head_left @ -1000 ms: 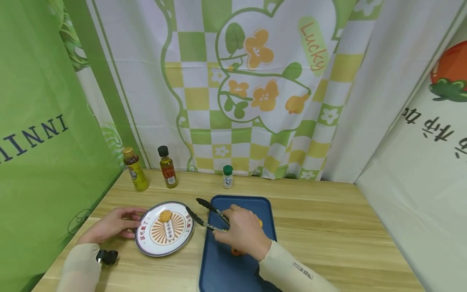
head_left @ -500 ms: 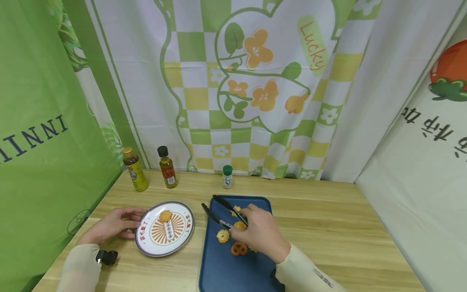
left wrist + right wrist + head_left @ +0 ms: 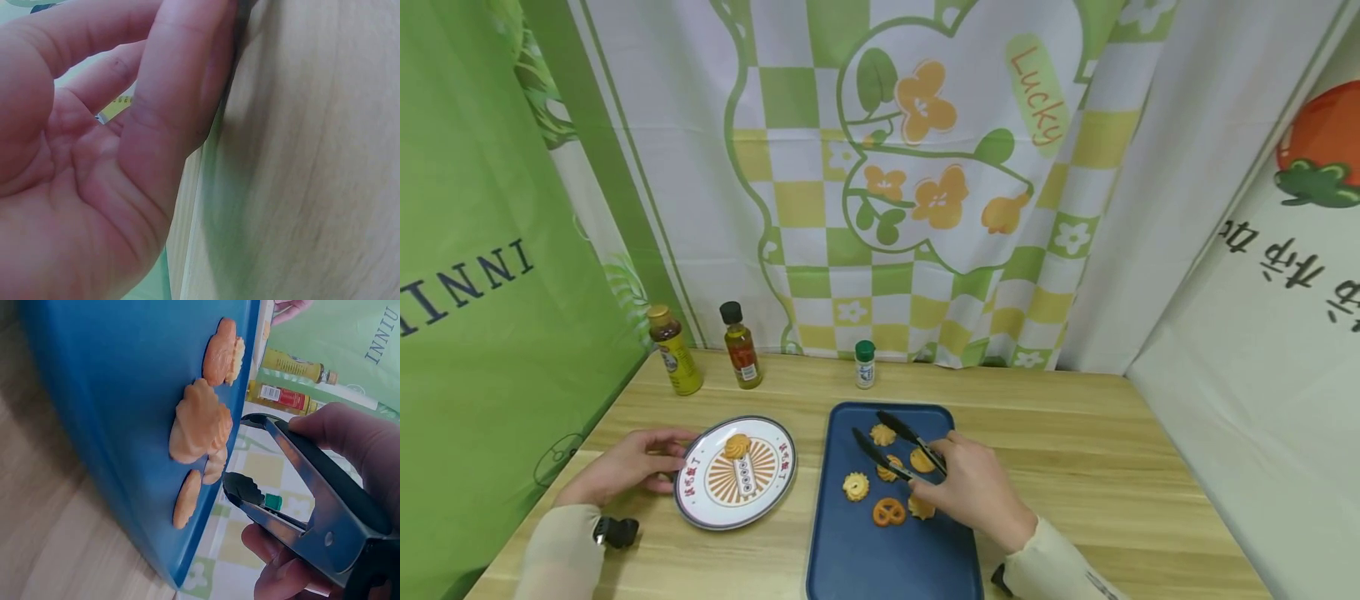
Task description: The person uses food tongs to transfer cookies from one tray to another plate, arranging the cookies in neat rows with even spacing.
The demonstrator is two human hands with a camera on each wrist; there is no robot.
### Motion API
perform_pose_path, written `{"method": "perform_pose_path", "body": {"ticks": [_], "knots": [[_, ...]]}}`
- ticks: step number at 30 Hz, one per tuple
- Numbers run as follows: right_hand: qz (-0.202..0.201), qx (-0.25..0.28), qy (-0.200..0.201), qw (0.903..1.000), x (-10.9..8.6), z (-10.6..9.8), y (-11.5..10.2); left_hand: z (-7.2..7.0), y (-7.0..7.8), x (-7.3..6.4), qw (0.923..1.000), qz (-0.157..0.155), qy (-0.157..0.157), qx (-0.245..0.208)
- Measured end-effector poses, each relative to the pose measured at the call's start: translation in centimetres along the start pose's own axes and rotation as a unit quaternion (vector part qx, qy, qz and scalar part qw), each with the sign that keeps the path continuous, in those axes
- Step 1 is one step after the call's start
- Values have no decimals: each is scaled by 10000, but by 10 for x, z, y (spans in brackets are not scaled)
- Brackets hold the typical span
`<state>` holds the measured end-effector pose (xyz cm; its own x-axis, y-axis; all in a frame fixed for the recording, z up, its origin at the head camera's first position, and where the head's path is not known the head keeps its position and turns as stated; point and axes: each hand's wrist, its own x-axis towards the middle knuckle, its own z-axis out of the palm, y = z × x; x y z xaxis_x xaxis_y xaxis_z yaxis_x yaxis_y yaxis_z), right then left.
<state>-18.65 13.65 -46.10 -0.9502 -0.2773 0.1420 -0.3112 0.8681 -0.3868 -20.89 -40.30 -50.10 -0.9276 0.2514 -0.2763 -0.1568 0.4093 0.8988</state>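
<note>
My right hand grips black-tipped metal tongs, whose arms stand apart with nothing between the tips. The tongs hang over the far part of a blue tray, above the cookies. On the tray lie several golden piped cookies and a brown pretzel; one plain round cookie is partly covered by the tongs. To the left, a white plate with a blue rim bears one swirled cookie. My left hand holds this plate at its left rim, fingers bent; the fingertips are partly hidden.
A yellow-labelled bottle, a black-capped oil bottle and a small green-capped shaker stand along the back of the wooden table. Patterned curtains hang behind the table and on both sides.
My right hand has moved right with the tongs, from beside the plate to over the tray, uncovering the cookies and pretzel. The left hand and plate stay in place.
</note>
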Motion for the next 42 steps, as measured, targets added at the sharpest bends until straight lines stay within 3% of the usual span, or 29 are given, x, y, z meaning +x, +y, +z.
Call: {"method": "perform_pose_path", "body": {"ticks": [10, 42], "knots": [[-70, -301, 205, 9993, -3, -2, 9, 1, 0, 0, 10000, -5, 2, -34], [173, -352, -284, 9988, 2, -19, -2, -1, 0, 1, 10000, -5, -1, 95]]}}
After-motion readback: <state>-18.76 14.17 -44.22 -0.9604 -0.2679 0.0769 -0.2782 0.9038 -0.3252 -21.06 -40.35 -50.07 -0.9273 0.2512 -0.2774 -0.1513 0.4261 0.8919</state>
